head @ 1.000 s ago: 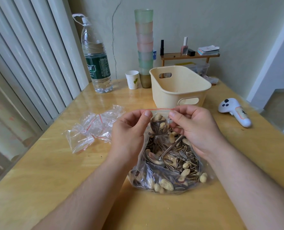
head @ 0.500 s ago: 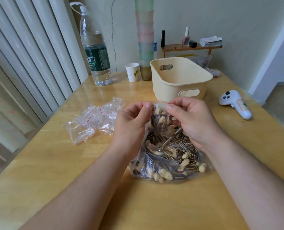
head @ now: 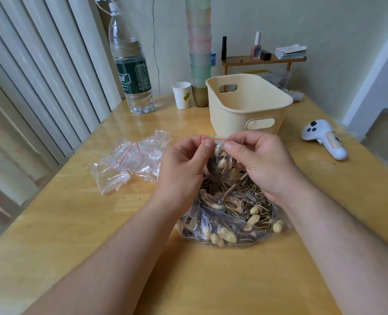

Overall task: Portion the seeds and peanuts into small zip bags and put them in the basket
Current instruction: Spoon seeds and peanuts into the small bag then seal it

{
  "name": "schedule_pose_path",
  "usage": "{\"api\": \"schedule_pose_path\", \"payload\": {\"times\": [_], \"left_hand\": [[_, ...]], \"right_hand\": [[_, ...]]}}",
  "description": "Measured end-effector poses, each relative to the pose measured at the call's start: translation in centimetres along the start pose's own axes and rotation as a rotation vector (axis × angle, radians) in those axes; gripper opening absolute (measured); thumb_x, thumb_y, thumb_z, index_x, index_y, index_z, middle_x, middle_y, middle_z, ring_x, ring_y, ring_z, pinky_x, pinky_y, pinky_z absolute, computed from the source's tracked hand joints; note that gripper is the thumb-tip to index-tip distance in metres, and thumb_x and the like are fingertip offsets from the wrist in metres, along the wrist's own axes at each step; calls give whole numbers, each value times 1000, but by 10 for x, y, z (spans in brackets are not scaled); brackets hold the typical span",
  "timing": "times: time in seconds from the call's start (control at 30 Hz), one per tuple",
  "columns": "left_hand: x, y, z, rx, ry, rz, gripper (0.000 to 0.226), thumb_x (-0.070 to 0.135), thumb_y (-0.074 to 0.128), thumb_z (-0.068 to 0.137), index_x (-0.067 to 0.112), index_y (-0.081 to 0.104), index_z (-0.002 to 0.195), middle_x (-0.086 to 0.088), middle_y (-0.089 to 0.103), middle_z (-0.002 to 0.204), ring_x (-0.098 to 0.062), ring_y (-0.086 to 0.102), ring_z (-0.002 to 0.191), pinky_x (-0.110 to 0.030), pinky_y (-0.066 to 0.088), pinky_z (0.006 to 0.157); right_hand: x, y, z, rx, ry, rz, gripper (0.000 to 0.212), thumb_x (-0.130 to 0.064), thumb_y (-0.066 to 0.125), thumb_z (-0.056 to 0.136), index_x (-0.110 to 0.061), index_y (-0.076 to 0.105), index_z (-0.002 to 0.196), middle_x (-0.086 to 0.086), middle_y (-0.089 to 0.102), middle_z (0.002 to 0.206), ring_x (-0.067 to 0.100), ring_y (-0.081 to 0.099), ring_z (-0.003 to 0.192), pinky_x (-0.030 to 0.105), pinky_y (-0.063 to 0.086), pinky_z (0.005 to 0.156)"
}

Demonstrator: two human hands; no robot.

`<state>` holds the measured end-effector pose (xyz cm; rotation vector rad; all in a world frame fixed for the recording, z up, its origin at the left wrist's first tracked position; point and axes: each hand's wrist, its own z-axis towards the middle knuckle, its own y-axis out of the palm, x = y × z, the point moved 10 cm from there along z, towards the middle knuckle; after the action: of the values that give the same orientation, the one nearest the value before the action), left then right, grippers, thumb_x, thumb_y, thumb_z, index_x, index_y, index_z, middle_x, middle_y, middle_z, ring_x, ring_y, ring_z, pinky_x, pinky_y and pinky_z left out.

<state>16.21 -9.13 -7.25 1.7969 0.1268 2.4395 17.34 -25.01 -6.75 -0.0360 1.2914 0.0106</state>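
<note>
I hold a small zip bag [head: 219,163] with a red seal line, filled with striped seeds and peanuts, above the table's middle. My left hand [head: 181,169] pinches its top left corner and my right hand [head: 261,162] pinches the top right. Under it lies a large clear bag [head: 238,221] of seeds and peanuts with a metal spoon [head: 228,193] in it. The cream plastic basket [head: 247,105] stands just behind my hands, and nothing shows inside it. A heap of spare zip bags [head: 129,162] lies to the left.
At the back stand a large water bottle [head: 131,71], a paper cup [head: 182,94], a tall stack of coloured cups [head: 199,46] and a small wooden shelf [head: 263,60] with bottles. A white controller [head: 324,138] lies at the right. White vertical blinds hang along the left edge.
Both hands still pinch the small bag's top, now with the red seal line stretched straight between them. The view has tilted slightly, so the basket and table sit lower in frame.
</note>
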Motion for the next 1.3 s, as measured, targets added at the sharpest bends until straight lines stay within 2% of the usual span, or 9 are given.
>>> {"api": "schedule_pose_path", "payload": {"times": [0.1,0.2,0.3,0.5,0.63,0.7,0.97,1.17,1.3], "left_hand": [[1,3,-1,-37,-3,19,18,15,61,105,14,73,92,4,72,78,-9,62,74,-26,55,74],[0,5,-1,-58,-9,18,18,17,62,105,14,76,94,-4,76,87,-18,67,85,-44,58,89],[-1,3,-1,-42,-7,1,19,18,63,105,17,77,93,-6,77,89,-20,69,88,-51,58,91],[6,5,-2,-42,33,53,18,14,60,106,14,75,94,8,75,79,-1,66,73,-20,53,71],[0,5,0,-53,36,98,17,24,67,103,27,79,91,1,77,88,-15,67,86,-50,58,89],[-2,4,0,-51,28,95,14,27,68,101,28,79,92,-1,77,90,-17,68,88,-56,56,96],[-5,5,-1,-72,21,85,15,21,65,104,20,78,98,-9,79,99,-27,74,99,-60,56,100],[-4,7,0,-87,45,109,13,23,65,102,22,78,97,-4,78,97,-22,73,98,-55,55,102],[-3,4,-1,-56,11,37,16,17,63,105,14,76,99,-10,79,97,-23,72,93,-57,58,97]], "right_hand": [[-1,-2,2,17,-25,-34,11,-25,79,87,-34,80,81,1,73,77,16,64,77,37,55,73],[-3,-2,2,18,-45,-44,5,-31,75,82,-35,79,82,20,70,84,24,63,80,50,57,83],[-2,-3,3,18,-43,-24,5,-31,76,81,-35,79,82,9,69,81,20,62,78,42,53,80],[-1,-1,1,2,-46,-69,8,-23,78,90,-29,78,85,2,75,82,15,66,80,41,56,81],[-1,-4,3,43,-54,-101,4,-33,75,82,-34,77,80,1,72,79,16,63,77,41,55,77],[0,-5,3,47,-50,-107,6,-31,75,85,-33,77,81,3,70,78,17,60,73,42,53,72],[0,3,1,-34,-53,-94,12,-13,76,94,-23,76,88,-10,74,78,1,65,77,19,50,74],[0,2,2,-24,-67,-120,17,-13,75,95,-25,73,83,-9,72,80,5,65,80,26,50,79],[0,-1,2,-38,-56,-92,3,-26,77,90,-28,78,88,1,75,83,12,67,82,35,56,81]]}}
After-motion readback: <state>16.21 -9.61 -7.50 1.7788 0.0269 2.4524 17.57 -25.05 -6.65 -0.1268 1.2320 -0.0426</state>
